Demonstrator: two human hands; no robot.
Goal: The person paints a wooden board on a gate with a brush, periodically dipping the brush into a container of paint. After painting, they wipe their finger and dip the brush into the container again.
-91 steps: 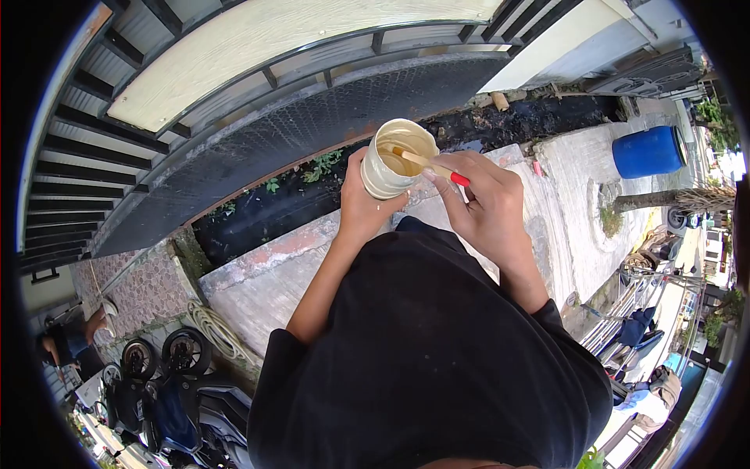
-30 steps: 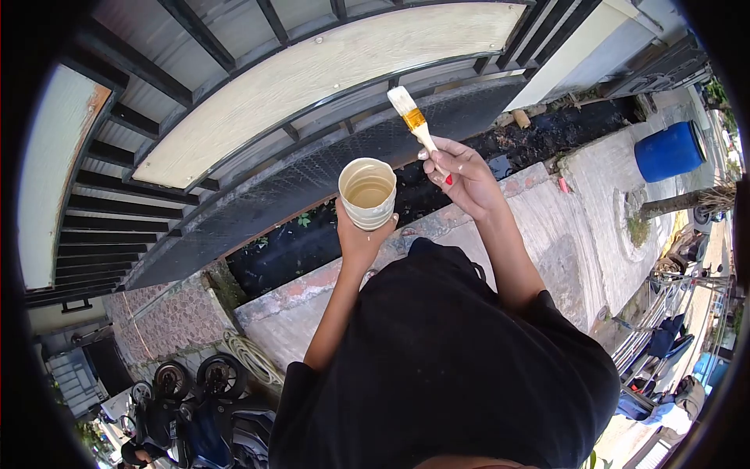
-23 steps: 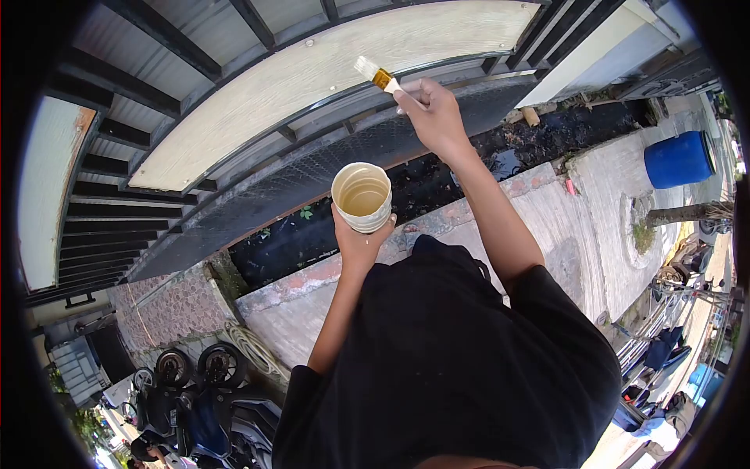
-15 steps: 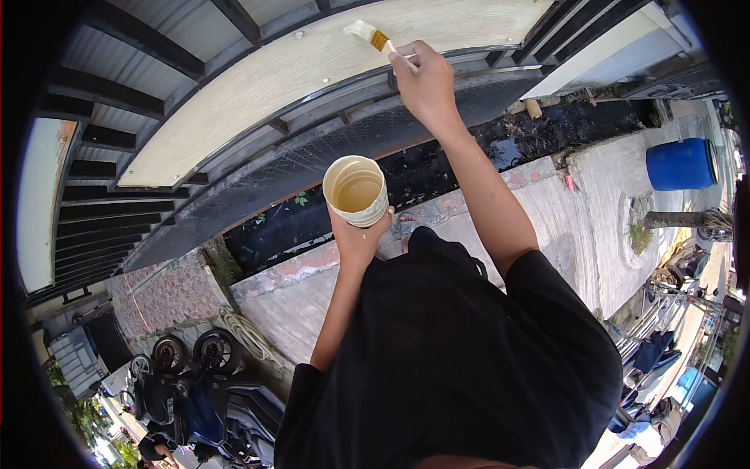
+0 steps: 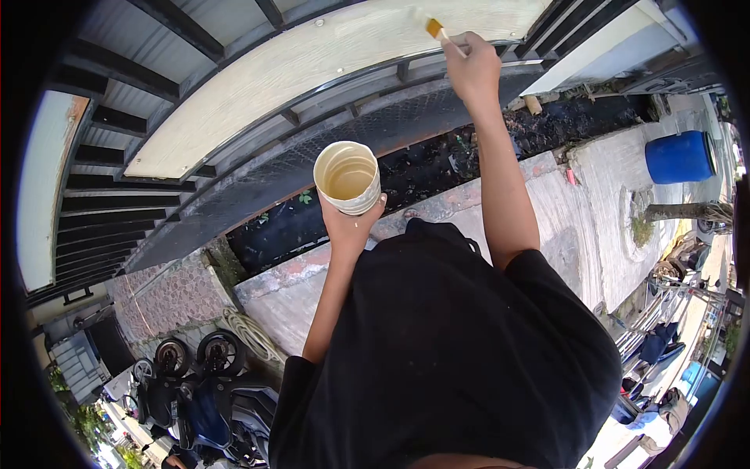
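Note:
My right hand is closed around the handle of a paintbrush. Its pale bristles, slightly blurred, lie against the upper right part of a long cream board fixed to a black slatted gate. My left hand grips a white plastic cup from below, in front of my body. Pale, cream-tinted liquid shows inside the cup, which is tilted a little towards me. The cup is well apart from the board.
A dark ditch runs between the gate and the concrete path. On the right lies a blue barrel. Motorbikes and a coiled hose are at the lower left. Black slats border the board.
My right hand has swept the brush to the right and slightly upward along the board. The cup in my left hand has shifted a little left and up.

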